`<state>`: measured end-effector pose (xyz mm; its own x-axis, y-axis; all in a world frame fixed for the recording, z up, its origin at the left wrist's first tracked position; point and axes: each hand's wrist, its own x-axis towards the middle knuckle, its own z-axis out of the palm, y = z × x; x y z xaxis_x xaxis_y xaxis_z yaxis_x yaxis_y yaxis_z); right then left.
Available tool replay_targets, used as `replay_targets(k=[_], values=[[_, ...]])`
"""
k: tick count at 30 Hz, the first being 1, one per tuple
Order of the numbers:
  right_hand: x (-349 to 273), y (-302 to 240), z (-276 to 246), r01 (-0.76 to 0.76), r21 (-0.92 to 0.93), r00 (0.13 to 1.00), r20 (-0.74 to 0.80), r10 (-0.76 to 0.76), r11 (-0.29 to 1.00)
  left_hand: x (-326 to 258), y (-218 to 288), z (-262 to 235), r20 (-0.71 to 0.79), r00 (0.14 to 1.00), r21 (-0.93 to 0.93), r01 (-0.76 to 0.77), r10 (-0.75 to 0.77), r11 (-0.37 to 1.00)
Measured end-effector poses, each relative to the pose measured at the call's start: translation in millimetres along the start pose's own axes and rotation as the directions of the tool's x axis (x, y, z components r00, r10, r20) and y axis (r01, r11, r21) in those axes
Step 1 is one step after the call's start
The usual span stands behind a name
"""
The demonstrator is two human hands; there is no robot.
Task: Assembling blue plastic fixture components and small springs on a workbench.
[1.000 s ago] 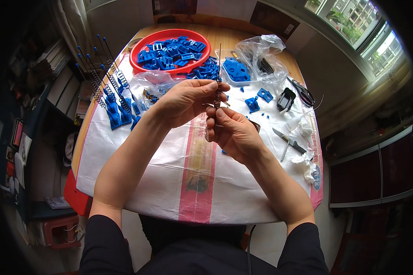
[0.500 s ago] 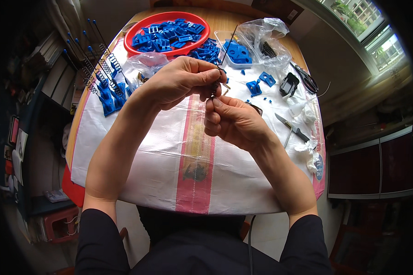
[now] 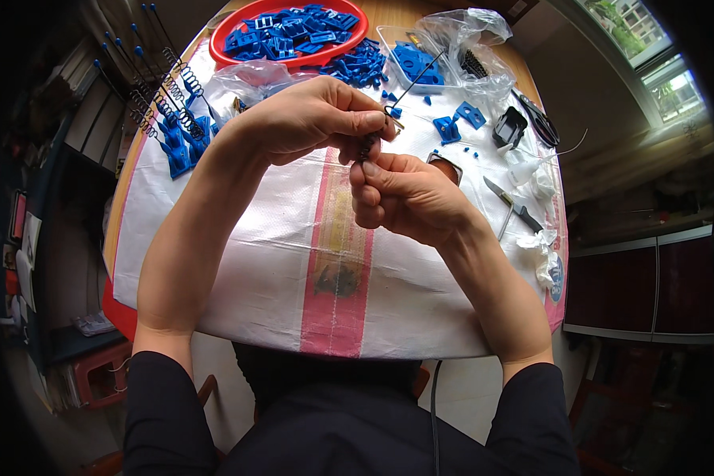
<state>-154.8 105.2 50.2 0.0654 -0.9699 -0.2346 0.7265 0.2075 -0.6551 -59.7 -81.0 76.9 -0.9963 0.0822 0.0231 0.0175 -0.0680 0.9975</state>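
Above the white woven sheet (image 3: 254, 285), both my hands are closed on one small dark coil spring (image 3: 366, 147). My left hand (image 3: 313, 119) pinches its upper part between thumb and fingers. Just below and to the right, my right hand (image 3: 408, 193) pinches the lower end. A thin black wire rod (image 3: 417, 82) sticks out past my left fingertips, slanting up to the right. Fingers hide most of the spring, so how it joins the rod cannot be seen.
At the back are a red basin (image 3: 362, 36) of blue plastic parts and a clear tub (image 3: 451, 89). Blue pieces with springs and blue-tipped rods (image 3: 184, 143) stand left. On the right lie a knife (image 3: 512, 204), scissors (image 3: 538, 120), a black box (image 3: 509, 127) and crumpled tissue (image 3: 541, 258).
The black rod has swung from nearly upright to leaning further right. Both hands keep their pinch on the spring. The table's far things sit slightly higher in the picture.
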Motion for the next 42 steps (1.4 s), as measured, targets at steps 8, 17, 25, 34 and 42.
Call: replay_targets(k=[8, 17, 25, 34, 42], values=[[0.5, -0.9, -3.0, 0.065, -0.001, 0.995, 0.080, -0.065, 0.998, -1.0, 4.3, -4.2, 0.005, 1.000, -0.011, 0.006, -0.006, 1.000], [1.2, -8.7, 9.7, 0.185, -0.084, 0.983, 0.005, -0.185, 0.979, 3.8, 1.5, -5.5, -0.185, 0.977, -0.368, -0.168, 0.105, 0.915], [-1.9, -11.2, 12.2, 0.191, -0.059, 0.981, -0.010, -0.192, 0.980, 4.0, 3.0, -3.3, -0.221, 0.973, -0.360, -0.149, 0.071, 0.921], [-2.3, -9.1, 4.4, 0.181, 0.024, 0.977, 0.107, -0.183, 0.983, 2.9, 6.2, 5.4, -0.108, 0.989, -0.378, -0.132, 0.098, 0.916], [-8.9, -10.9, 12.5, 0.086, 0.017, 0.992, 0.094, -0.087, 0.996, -3.6, 19.3, 7.6, -0.078, 0.990, -0.082, -0.120, 0.114, 0.989]])
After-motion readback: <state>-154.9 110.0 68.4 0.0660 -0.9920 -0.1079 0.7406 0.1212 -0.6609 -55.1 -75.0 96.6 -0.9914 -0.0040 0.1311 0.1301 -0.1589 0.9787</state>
